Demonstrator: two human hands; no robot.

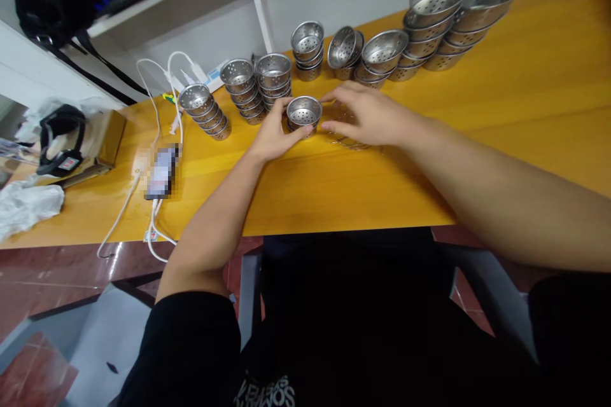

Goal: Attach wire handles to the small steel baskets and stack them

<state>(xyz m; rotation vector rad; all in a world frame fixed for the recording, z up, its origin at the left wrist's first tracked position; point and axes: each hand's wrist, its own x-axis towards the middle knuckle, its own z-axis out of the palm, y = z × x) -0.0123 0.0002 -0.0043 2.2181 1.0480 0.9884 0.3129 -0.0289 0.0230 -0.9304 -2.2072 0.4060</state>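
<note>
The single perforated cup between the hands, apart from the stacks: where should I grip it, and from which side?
Take the perforated cup by its rolled rim, pinching across the outer wall from above. It stands upright, mouth open, on the yellow table. The left hand already cradles its left side, and the right hand lies on its right, so straight down looks the clearest way in.

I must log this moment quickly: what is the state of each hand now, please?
Left hand: closed around the small perforated steel cup on the table.
Right hand: flat, fingers open, resting on the table beside the cup; holding nothing visible.
</note>
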